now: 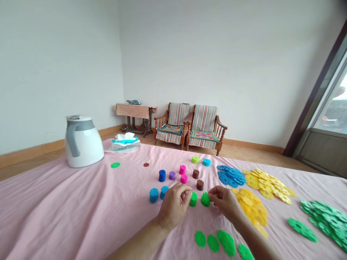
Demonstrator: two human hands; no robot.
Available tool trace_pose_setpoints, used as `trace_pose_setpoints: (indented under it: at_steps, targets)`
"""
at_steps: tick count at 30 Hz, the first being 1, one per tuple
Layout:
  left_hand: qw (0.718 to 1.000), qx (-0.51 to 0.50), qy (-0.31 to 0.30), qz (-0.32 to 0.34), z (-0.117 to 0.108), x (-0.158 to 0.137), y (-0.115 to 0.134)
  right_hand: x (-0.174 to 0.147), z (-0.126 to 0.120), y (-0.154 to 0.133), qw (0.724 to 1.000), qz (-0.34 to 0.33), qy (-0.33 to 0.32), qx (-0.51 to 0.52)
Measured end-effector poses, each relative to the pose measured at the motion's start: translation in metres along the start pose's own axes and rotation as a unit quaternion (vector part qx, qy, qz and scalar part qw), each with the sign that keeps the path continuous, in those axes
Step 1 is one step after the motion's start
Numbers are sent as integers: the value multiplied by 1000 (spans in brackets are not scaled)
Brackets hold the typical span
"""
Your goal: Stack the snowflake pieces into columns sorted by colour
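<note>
My left hand [175,204] is closed, its fingertips and thumb at the left edge of a short stack of bright green notched plastic discs [193,199]. My right hand [226,202] pinches at the right side of a second green disc stack [205,199]. Both stacks stand upright on the pink cloth, a small gap apart. Close to my left hand are light blue stacks [153,195]. Brown stacks [200,185] and pink stacks [184,178] stand just beyond my hands. Several loose green discs [213,243] lie flat nearer to me.
Loose blue discs [231,176], yellow discs [251,206] and green discs [326,220] lie heaped on the right. A white jug [84,144] and a tissue box [125,143] stand at the left on the pink cloth [81,209]. Two wooden armchairs [204,124] are beyond.
</note>
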State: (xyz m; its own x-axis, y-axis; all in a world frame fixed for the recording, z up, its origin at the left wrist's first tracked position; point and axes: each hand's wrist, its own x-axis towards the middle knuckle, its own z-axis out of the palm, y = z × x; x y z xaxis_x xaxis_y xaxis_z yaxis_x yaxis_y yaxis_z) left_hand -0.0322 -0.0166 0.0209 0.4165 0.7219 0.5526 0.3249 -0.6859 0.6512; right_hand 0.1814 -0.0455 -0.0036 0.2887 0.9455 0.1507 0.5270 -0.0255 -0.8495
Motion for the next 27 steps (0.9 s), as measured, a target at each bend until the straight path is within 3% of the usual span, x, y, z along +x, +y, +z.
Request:
trace_pose_setpoints:
  at_steps: [8, 12, 15, 17, 27]
  targets:
    - [1000, 6, 4, -1, 1, 0, -1, -2, -5, -4, 997, -23, 25, -66]
    - [1000, 3, 1, -3, 0, -1, 0, -11, -6, -17, 988, -113, 22, -104]
    - [1000, 0, -4, -5, 0, 0, 0, -20, -7, -25, 969, -209, -16, -129]
    - [1000, -2, -5, -5, 0, 0, 1, -24, -6, -29, 958, -237, -47, -156]
    - [1000, -8, -1, 0, 0, 0, 0, -25, -3, -31, 949, -198, -98, -226]
